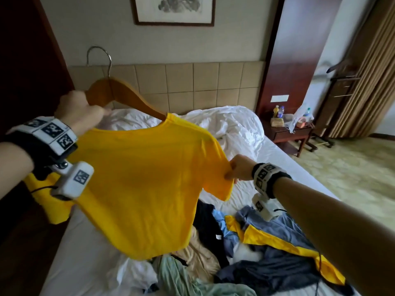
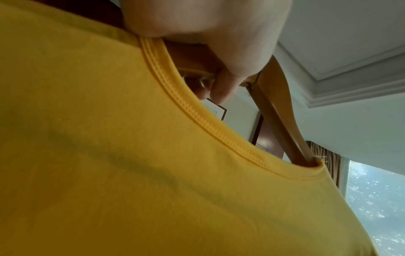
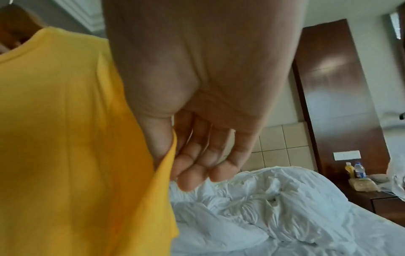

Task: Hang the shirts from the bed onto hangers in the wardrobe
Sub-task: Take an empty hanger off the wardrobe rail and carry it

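Observation:
A yellow T-shirt (image 1: pixel 136 184) hangs in the air over the bed, one arm of a wooden hanger (image 1: pixel 119 92) pushed into its neck opening. My left hand (image 1: pixel 81 110) grips the hanger's left arm above the collar (image 2: pixel 197 119); the hanger (image 2: pixel 276 110) runs down into the neck hole. My right hand (image 1: pixel 235 171) pinches the shirt's right sleeve seam between thumb and fingers, seen close in the right wrist view with the yellow shirt (image 3: pixel 65 138) at the hand (image 3: pixel 188 155). A pile of other shirts (image 1: pixel 235 253) lies on the bed below.
White bed (image 1: pixel 288 165) with a crumpled duvet (image 1: pixel 224 122) near the padded headboard (image 1: pixel 192 86). A nightstand (image 1: pixel 292 133) with bottles stands at right, curtains and a valet stand beyond. Dark wood panel at far left.

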The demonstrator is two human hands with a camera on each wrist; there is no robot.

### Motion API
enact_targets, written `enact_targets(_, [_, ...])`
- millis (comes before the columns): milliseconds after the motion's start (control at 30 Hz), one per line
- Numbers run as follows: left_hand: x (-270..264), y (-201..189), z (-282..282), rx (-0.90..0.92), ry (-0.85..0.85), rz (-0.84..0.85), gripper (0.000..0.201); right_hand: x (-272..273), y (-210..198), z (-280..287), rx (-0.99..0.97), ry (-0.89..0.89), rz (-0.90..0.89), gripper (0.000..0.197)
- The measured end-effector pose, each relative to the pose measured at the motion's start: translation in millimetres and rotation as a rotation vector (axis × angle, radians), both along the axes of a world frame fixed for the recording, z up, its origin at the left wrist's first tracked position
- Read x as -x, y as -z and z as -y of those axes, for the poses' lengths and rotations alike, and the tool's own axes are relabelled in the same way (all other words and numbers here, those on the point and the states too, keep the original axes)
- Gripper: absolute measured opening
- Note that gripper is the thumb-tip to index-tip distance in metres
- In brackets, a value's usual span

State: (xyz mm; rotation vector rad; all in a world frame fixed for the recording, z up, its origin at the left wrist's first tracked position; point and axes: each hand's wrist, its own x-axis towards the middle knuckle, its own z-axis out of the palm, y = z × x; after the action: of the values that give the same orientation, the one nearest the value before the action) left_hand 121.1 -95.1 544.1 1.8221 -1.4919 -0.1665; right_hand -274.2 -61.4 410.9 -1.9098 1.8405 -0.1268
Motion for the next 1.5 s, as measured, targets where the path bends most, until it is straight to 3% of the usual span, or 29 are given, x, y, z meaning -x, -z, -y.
enact_targets(100, [-7.7,8.5,4.9,-0.007,-0.010,-0.010,0.059,-3.0,-4.6,4.7,0.059,0.017,-0.007,0.026])
enact_targets(200, [-13.0,16.5,9.5,-0.021,-0.014,-0.035,0.065,-18.5,-19.8,7.1,0.192,0.015,0.068,0.056])
enact_targets(267, [-5.7,15.9,4.5,-0.042,0.003,-0.038,0.057,-34.8,-35.0,6.1,0.303,-0.024,0.171,0.081])
enact_targets(333, [6.1,12.7,-5.8,-0.055,0.016,0.005,0.046,-55.6,-54.1,6.9,0.425,-0.075,0.199,0.091])
enact_targets(467, [24.6,14.6,-9.0,-0.055,0.062,0.067,0.027,-111.5,-92.1,11.3,0.586,-0.170,0.189,0.081])
enact_targets(567, [35.8,13.6,-13.9,-0.052,0.088,0.092,0.027,-150.4,-109.5,13.8,0.621,-0.195,0.209,0.068])
enact_targets(733, [33.4,21.1,-16.8,-0.013,0.143,0.138,0.039,-185.8,-120.1,17.0,0.686,-0.079,0.224,0.032])
enact_targets(833, [26.9,26.7,-20.7,0.096,0.295,0.077,0.020,-196.5,-118.5,18.0,0.701,-0.032,0.278,0.015])
enact_targets(933, [7.9,25.3,-25.8,0.005,0.529,-0.080,0.054,-199.9,-118.7,15.9,0.687,-0.030,0.269,0.016])
enact_targets(1000, [-21.4,30.9,-26.3,-0.089,0.587,-0.085,0.076,-197.2,-120.6,15.9,0.692,-0.020,0.283,0.017])
enact_targets(1033, [-38.2,35.2,-27.7,-0.139,0.601,-0.082,0.077,-194.9,-121.7,16.3,0.701,-0.014,0.291,0.016])
enact_targets(1233, [-121.1,66.6,-42.9,-0.504,0.389,0.007,0.072,-189.6,-120.6,19.4,0.718,0.012,0.277,0.011])
enact_targets(1333, [-152.3,98.5,-42.2,-0.573,0.231,-0.001,0.104,-195.1,-118.3,19.6,0.721,0.010,0.277,0.018])
enact_targets(1367, [-157.7,108.1,-42.5,-0.590,0.213,-0.008,0.103,-197.2,-118.0,18.8,0.719,0.007,0.276,0.018])
enact_targets(1500, [-162.8,138.3,-56.5,-0.625,0.138,0.026,0.070,-203.8,-118.4,14.8,0.725,0.004,0.285,0.014])
